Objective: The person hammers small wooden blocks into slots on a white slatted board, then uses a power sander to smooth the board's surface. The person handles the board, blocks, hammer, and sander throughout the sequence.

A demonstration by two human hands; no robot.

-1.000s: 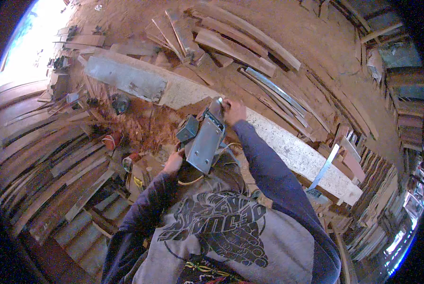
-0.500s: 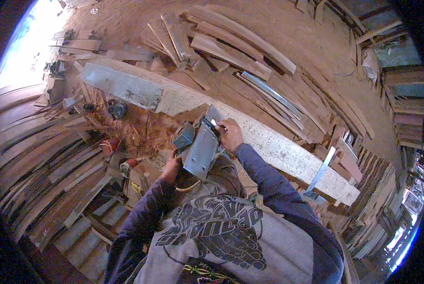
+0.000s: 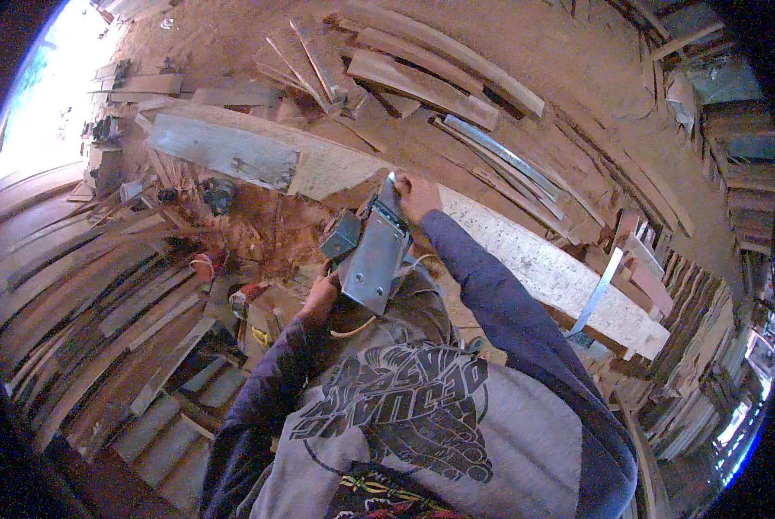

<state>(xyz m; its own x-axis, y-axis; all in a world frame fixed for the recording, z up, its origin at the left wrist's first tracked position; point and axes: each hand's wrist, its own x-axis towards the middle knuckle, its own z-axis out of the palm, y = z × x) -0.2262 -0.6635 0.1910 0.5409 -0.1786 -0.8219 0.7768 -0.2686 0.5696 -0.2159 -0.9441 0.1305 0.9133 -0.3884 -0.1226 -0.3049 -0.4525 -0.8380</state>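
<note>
Your left hand [image 3: 321, 292] grips side of planer [image 3: 376, 259]. Your right hand [image 3: 417, 197]: fingers curled at planer's far end; cannot tell whether gripping.

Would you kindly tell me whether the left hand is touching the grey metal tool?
Touching: the head view shows the left hand gripping the grey metal tool at its lower left.

Head-worn fisheye, wide — down at hands [image 3: 417, 199]

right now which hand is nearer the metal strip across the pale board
Right: the right hand is left of the metal strip, by the far end of the power tool; the left hand is farther left.
</note>
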